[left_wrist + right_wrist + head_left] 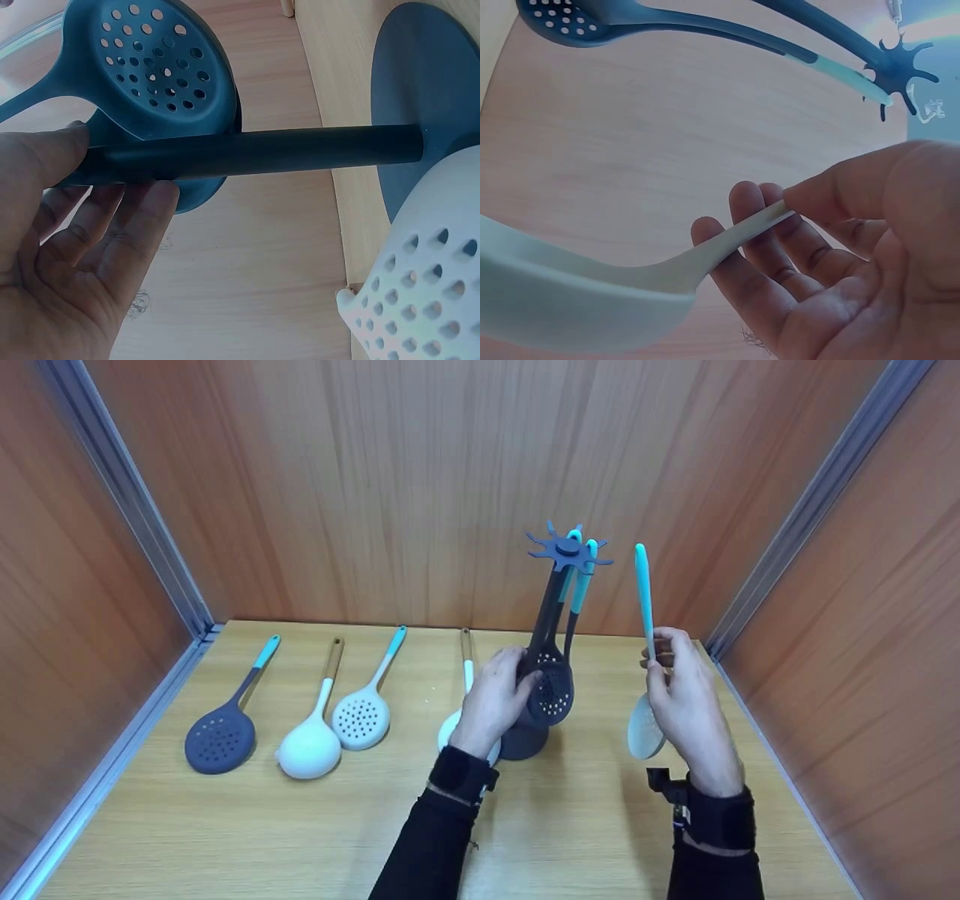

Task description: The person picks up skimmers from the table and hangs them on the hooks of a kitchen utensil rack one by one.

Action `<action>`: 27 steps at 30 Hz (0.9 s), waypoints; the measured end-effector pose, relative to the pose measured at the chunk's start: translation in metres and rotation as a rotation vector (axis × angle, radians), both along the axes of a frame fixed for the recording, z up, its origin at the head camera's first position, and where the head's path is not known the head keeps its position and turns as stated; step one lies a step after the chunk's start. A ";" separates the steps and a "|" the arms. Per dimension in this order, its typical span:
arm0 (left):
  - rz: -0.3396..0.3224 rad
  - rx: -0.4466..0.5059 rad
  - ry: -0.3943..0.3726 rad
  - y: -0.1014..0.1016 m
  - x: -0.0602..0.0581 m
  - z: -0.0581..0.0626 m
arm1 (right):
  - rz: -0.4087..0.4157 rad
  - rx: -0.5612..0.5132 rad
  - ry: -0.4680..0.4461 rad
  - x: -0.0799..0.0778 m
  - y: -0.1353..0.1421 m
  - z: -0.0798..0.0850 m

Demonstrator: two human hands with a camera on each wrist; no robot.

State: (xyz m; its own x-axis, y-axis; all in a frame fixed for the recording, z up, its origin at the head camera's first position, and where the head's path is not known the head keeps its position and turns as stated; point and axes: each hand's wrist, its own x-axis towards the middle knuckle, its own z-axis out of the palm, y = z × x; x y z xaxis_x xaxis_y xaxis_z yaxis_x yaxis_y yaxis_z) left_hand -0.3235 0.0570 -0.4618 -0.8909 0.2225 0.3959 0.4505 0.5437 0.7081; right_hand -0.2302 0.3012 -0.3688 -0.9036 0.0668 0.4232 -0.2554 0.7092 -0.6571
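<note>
My left hand [491, 701] grips the dark pole [300, 152] of a utensil stand, thumb on one side and fingers on the other. Its star-shaped top [568, 549] has several hooks, and its round base [525, 741] is partly hidden by the hand. Dark utensils with turquoise handles hang there, a skimmer [553, 694] among them. To the right, my right hand [686, 697] pinches a white serving spoon [645, 731] by its neck [742, 232]. The spoon is held up, turquoise handle [643, 577] on top and bowl downward.
On the table [300, 840] left of the stand lie a dark skimmer [220, 739], a white ladle [309, 750] and a white skimmer [361, 718]. A white perforated utensil [424, 292] with a wooden handle [466, 643] lies behind my left hand. Wood panels [420, 495] enclose the back and sides.
</note>
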 end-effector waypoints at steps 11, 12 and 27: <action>-0.002 0.004 -0.013 0.000 -0.001 0.000 | 0.017 0.027 0.013 0.010 -0.005 0.006; -0.003 0.006 -0.012 0.000 -0.001 0.000 | 0.017 0.032 0.012 0.010 -0.006 0.006; 0.001 0.000 -0.022 0.001 -0.001 0.001 | 0.032 0.046 -0.006 0.019 -0.009 0.010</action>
State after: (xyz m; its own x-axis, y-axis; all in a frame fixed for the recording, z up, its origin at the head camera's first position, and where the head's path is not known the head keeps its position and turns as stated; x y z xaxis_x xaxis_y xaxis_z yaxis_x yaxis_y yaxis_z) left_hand -0.3240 0.0575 -0.4611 -0.8997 0.2213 0.3762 0.4341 0.5443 0.7179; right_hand -0.2110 0.2918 -0.3585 -0.9073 0.0182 0.4200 -0.2749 0.7302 -0.6255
